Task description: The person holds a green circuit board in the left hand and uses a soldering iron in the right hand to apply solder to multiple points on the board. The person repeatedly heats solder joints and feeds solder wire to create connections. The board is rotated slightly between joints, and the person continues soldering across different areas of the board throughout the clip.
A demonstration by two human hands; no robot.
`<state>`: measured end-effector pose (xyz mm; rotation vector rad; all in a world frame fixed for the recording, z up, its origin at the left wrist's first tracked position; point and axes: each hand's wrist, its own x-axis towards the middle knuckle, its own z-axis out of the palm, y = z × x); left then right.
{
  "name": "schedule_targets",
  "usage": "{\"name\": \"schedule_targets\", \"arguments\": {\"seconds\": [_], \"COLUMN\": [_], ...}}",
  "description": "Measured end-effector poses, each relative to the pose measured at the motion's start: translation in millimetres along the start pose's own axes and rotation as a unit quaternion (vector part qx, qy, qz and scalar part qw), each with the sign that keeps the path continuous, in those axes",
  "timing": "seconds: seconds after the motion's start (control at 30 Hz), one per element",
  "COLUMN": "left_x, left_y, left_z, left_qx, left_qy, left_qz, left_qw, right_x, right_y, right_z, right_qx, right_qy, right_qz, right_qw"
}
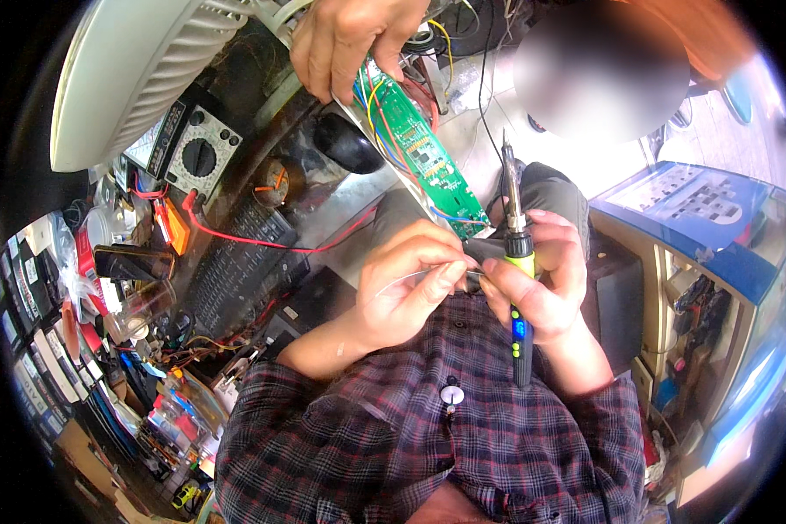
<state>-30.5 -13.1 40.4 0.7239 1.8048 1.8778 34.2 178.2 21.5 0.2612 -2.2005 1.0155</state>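
We grip the soldering iron (517,262) in our closed right hand (541,279), our left hand (410,279) pinching thin solder wire (384,284) beside it, and should steady both wrists before touching the green circuit board (419,153) another person's hand (349,44) holds at twelve o'clock

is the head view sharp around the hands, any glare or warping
Head view: the left hand, right hand and soldering iron are fairly sharp; the tabletop behind is washed out by glare; fisheye bends the edges, with a black rim.
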Motion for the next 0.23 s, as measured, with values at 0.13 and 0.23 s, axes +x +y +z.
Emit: {"name": "schedule_targets", "arguments": {"seconds": [0.13, 0.23], "left_x": [-2.4, -1.3], "left_y": [1.2, 0.2], "left_z": [2.1, -4.1], "left_qx": [-0.040, -0.025], "left_qy": [0.019, 0.011], "left_qz": [-0.043, -0.027], "left_qw": [0.998, 0.999], "right_x": [2.1, 3.4], "right_y": [2.1, -0.1], "right_z": [-1.0, 0.2], "right_qx": [-0.008, -0.012], "right_qy": [-0.013, -0.008], "right_qz": [-0.003, 0.001], "right_qw": [1.000, 1.000]}}
